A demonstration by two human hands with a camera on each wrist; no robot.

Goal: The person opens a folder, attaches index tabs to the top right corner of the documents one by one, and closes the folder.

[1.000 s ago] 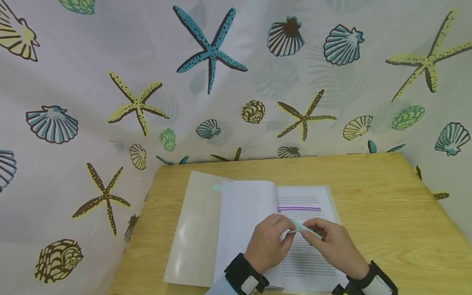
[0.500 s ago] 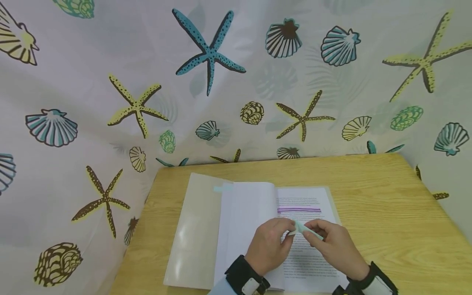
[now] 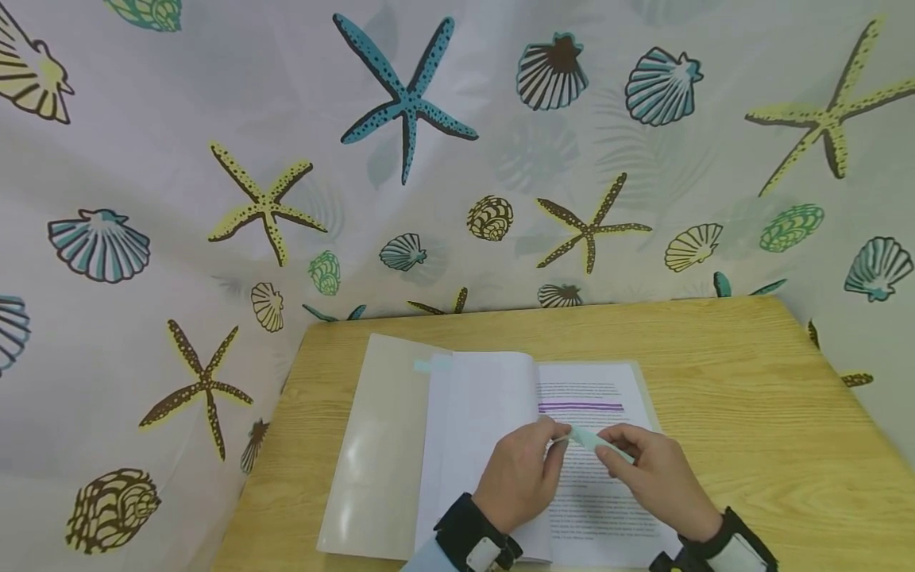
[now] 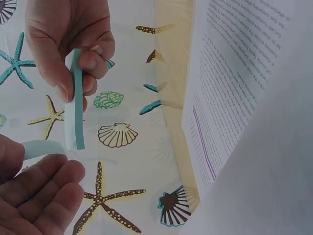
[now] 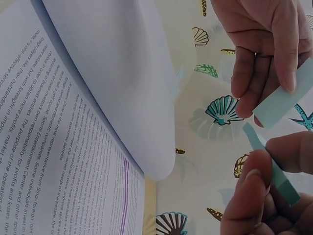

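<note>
Above an open bound document [image 3: 479, 445], both hands handle pale teal sticky-note strips. My left hand [image 3: 520, 477] pinches a thin strip [image 5: 286, 98] between thumb and fingers, its face broad in the right wrist view and its end curled in the left wrist view. My right hand [image 3: 658, 477] pinches a narrow pad of sticky notes [image 4: 76, 112], which shows a darker teal edge. In the head view the pad slants down to the right, its upper end close to the left fingertips. Whether strip and pad touch is unclear.
The document lies on a wooden table [image 3: 750, 397], its pale cover [image 3: 372, 461] folded left. Purple lines [image 3: 581, 407] mark the printed right page [image 3: 593, 516]. A teal tab [image 3: 423, 365] sticks out near the top left. A shell-and-starfish curtain [image 3: 457, 48] hangs behind.
The right hand has shifted slightly right with the pad. The left fingertips have tilted up a little, and the thin strip now stands out flatter toward the pad.
</note>
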